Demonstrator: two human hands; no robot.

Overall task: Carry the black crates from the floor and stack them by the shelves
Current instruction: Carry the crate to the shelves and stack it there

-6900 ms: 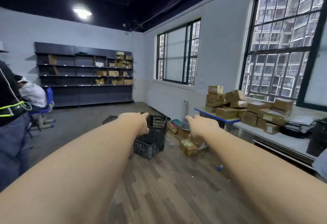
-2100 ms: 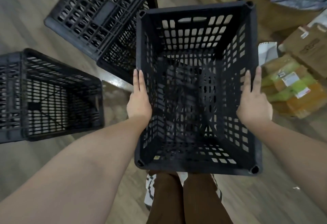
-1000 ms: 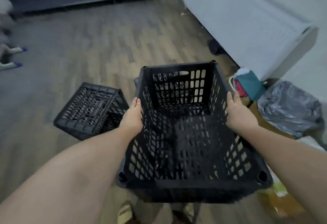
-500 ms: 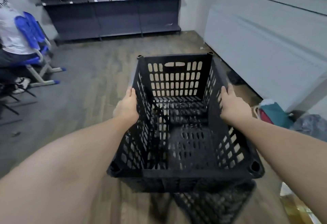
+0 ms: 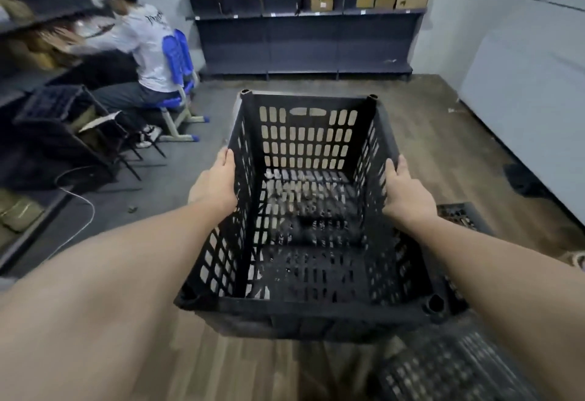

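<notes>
I hold an empty black slatted crate (image 5: pixel 307 147) in the air in front of me, open side up. My left hand (image 5: pixel 218 183) grips its left wall and my right hand (image 5: pixel 403 190) grips its right wall. Another black crate (image 5: pixel 456 365) lies on the wooden floor at the lower right, partly under the held one. A further black crate (image 5: pixel 457 213) peeks out behind my right forearm. The dark shelves (image 5: pixel 304 20) with cardboard boxes stand against the far wall ahead.
A person in a white shirt sits on a blue chair (image 5: pixel 177 61) at the left, facing a desk. A black crate (image 5: pixel 47 104) sits on a black chair at the far left. A white cable (image 5: pixel 80 207) trails on the floor. A grey wall (image 5: pixel 531 109) runs along the right.
The crate came off the floor in both hands. My view has turned left and lifted toward the shelves; the seated person is closer, and the floor crates slid to the lower right.
</notes>
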